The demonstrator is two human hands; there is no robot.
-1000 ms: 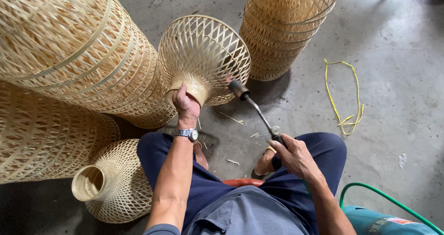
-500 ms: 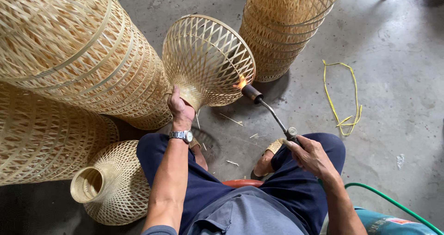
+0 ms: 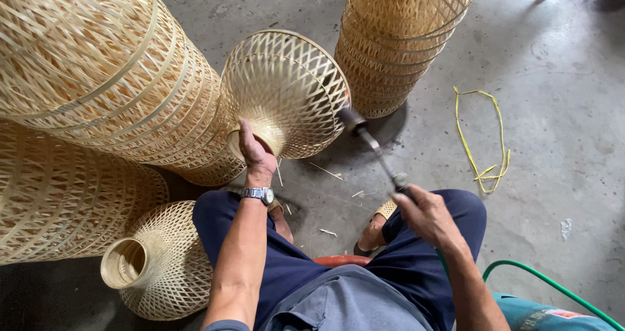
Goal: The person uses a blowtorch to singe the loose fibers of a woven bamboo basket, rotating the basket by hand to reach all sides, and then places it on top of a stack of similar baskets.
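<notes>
- The person sits on a low red seat (image 3: pixel 338 261) with knees apart, in dark blue trousers, looking down at a bare concrete floor (image 3: pixel 560 149).
- The left hand (image 3: pixel 255 154) is clamped on the narrow neck of a woven bamboo lampshade (image 3: pixel 286 93), which is tilted on its side with its wide mouth turned to the far right.
- A metal wristwatch (image 3: pixel 258 193) sits on the left wrist.
- The right hand (image 3: pixel 426 215) is closed around the handle of a gas torch (image 3: pixel 374 149); the torch's dark nozzle touches or nearly touches the right rim of the lampshade.
- A green hose (image 3: pixel 553 289) curves across the near right corner beside a teal cylinder (image 3: pixel 547 315).
- A second small lampshade (image 3: pixel 159 259) lies on the near left floor, its neck opening facing left.
- Large woven shades (image 3: pixel 97 70) are heaped on the left.
- A tall stack of shades (image 3: pixel 397 38) stands far centre, just behind the torch nozzle.
- A loop of yellow strapping (image 3: pixel 485 139) lies on the floor to the right, well apart from the hands.
- Small bamboo slivers (image 3: pixel 325 170) are scattered between the feet and the held lampshade.
</notes>
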